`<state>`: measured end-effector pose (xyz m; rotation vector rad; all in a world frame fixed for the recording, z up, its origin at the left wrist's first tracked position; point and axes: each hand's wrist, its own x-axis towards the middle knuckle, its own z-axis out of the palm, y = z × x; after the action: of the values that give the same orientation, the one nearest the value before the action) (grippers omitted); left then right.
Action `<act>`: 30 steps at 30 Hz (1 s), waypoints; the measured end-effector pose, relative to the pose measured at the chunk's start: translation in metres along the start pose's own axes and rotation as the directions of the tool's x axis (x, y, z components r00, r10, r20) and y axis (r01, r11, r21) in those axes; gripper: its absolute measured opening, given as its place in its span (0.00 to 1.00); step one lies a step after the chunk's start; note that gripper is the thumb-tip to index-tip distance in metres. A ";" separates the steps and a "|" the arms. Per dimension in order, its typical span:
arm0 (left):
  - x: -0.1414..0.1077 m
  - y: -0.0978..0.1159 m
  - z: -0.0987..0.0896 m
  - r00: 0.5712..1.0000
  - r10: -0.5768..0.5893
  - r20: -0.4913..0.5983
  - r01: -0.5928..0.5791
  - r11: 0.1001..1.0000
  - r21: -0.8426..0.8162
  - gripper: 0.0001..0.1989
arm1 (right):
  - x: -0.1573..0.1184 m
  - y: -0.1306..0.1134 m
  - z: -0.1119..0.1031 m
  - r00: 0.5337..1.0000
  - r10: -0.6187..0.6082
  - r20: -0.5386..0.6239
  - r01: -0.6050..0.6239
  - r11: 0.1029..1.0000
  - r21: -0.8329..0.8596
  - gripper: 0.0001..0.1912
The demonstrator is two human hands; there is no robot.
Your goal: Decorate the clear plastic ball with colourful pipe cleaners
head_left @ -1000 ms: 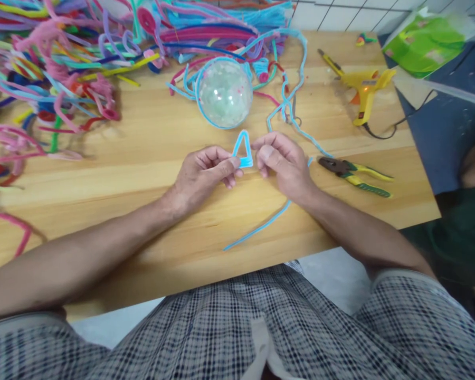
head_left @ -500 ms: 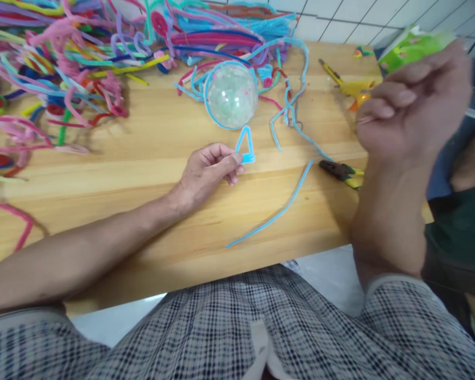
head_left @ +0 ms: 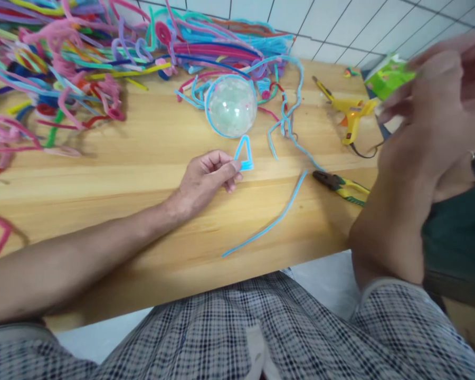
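Note:
Pinched in my left hand (head_left: 211, 177) is a blue triangle (head_left: 245, 153) bent from pipe cleaner, held just above the wooden table. Right behind it rests a clear ball (head_left: 232, 105) with a blue pipe cleaner around it. My right hand (head_left: 443, 100) is raised at the right, blurred, near the green packet; whether it holds anything is not visible. A loose blue pipe cleaner (head_left: 275, 221) lies in front of the triangle. Pliers (head_left: 340, 187) with yellow handles lie to its right, and a yellow glue gun (head_left: 352, 113) is farther back.
Many coloured pipe cleaners (head_left: 59, 68) are heaped at the back left. A twisted blue length (head_left: 300, 89) curls right of the ball. The green packet (head_left: 390, 79) stands at the back right corner. Part of another person in dark green (head_left: 459, 237) shows at the right.
My right hand has moved right and its fingers have loosened, uncovering the glue gun. The view has shifted slightly. My left hand keeps its hold on the triangle.

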<state>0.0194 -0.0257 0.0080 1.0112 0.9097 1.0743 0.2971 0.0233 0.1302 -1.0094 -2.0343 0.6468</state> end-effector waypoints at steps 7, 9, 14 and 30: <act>0.000 0.001 -0.001 1.000 -0.011 0.018 0.012 0.999 -0.052 0.18 | -0.041 0.027 0.097 0.987 -0.162 -0.023 0.158 0.980 -0.122 0.15; 0.000 0.001 -0.002 0.999 -0.018 0.041 0.020 0.998 -0.051 0.20 | -0.051 0.040 0.105 0.974 -0.225 -0.017 0.218 0.960 -0.174 0.13; 0.000 0.001 -0.004 0.994 0.013 0.110 -0.017 0.999 0.037 0.22 | -0.059 0.049 0.117 0.955 -0.294 -0.038 0.288 0.950 -0.123 0.09; -0.002 0.003 -0.009 0.980 -0.002 0.198 -0.013 0.997 0.077 0.23 | -0.062 0.038 0.122 0.995 -0.058 -0.079 0.068 0.990 0.121 0.07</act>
<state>0.0102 -0.0256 0.0082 1.1644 0.7918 0.9298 0.2398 -0.0190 0.0077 -0.8811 -1.9276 0.6821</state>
